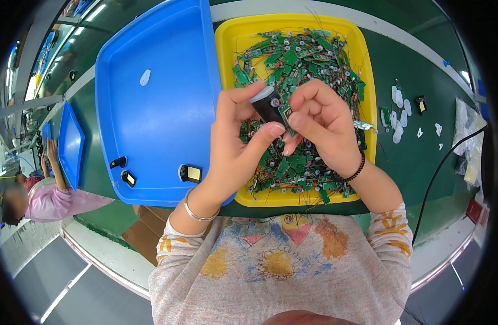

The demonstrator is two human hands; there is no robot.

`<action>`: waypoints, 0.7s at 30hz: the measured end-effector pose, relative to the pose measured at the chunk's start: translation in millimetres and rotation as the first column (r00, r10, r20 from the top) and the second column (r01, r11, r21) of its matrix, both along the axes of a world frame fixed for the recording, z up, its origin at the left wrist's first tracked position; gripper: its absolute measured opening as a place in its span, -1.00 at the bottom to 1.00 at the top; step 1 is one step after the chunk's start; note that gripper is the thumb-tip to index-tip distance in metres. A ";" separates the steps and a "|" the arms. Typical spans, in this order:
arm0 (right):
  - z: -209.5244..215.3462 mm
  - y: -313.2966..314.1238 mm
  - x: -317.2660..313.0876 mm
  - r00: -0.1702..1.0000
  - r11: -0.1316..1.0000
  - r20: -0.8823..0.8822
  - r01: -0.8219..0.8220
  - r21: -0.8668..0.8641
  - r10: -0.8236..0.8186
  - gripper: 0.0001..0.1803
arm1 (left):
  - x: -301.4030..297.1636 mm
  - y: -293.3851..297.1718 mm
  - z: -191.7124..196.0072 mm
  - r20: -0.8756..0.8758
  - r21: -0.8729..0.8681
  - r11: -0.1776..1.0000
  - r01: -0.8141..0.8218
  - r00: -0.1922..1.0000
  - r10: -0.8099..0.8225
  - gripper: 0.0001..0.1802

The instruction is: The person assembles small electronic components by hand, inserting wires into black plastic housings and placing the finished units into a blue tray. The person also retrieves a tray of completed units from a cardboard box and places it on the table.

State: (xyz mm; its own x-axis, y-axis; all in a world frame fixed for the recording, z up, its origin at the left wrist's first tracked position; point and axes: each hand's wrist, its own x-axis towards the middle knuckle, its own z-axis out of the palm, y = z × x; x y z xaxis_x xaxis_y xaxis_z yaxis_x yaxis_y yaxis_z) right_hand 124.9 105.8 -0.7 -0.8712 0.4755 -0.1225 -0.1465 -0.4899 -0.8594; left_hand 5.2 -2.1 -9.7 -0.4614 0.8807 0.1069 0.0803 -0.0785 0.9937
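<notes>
My left hand (235,142) comes up from the near edge of the green worktop (417,162), a silver bangle (197,212) on its wrist. Its thumb and fingers are closed around a small black housing (266,105) with a pale end cap, held above the near half of the yellow tray (227,40). My right hand (327,127) meets it from the other side, a dark beaded bracelet (357,169) on that wrist. Its fingertips are pinched narrow on a small green circuit board (286,112), which touches the side of the black housing.

Under both hands the yellow tray is heaped with green circuit boards (297,54) trailing thin wires. Just left of it, touching its edge, sits a large blue tray (151,119). Along its near edge lie three small black parts (190,173), two of them with a pale yellowish face. Near its far left corner lies one white teardrop-shaped piece (145,77).

On the right side of the worktop, apart from the yellow tray, a scatter of white pieces (400,105) lies with a small black part (421,104) beside them. A black cable (438,168) runs across the right edge.

Far off along the left end of the worktop another person (40,197) in a pink top works beside a second blue tray (70,143).
</notes>
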 end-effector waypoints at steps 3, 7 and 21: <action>-1.9 1.8 1.0 0.999 0.999 0.004 -0.044 0.027 0.044 -0.87 | -0.2 0.9 -0.5 -0.066 0.043 0.999 0.012 0.998 -0.009 -0.51; 1.3 4.3 0.3 0.992 0.992 0.047 -0.118 0.047 0.115 -0.88 | -1.8 1.8 -2.0 -0.111 0.086 0.995 0.046 0.993 -0.037 -0.52; -1.3 -4.7 2.3 0.991 0.442 0.003 0.058 0.895 -0.137 -0.88 | -12.1 1.4 1.7 -0.205 0.108 0.981 0.163 0.969 -0.139 -0.56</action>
State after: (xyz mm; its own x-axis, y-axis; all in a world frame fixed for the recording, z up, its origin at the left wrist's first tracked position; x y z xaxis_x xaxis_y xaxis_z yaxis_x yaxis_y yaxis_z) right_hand 127.2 101.0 -1.9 -0.8201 0.4380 0.3682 -0.0668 0.5658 -0.8219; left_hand -6.9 -0.7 -8.0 -0.2834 0.9129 0.2937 0.2496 -0.2255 0.9417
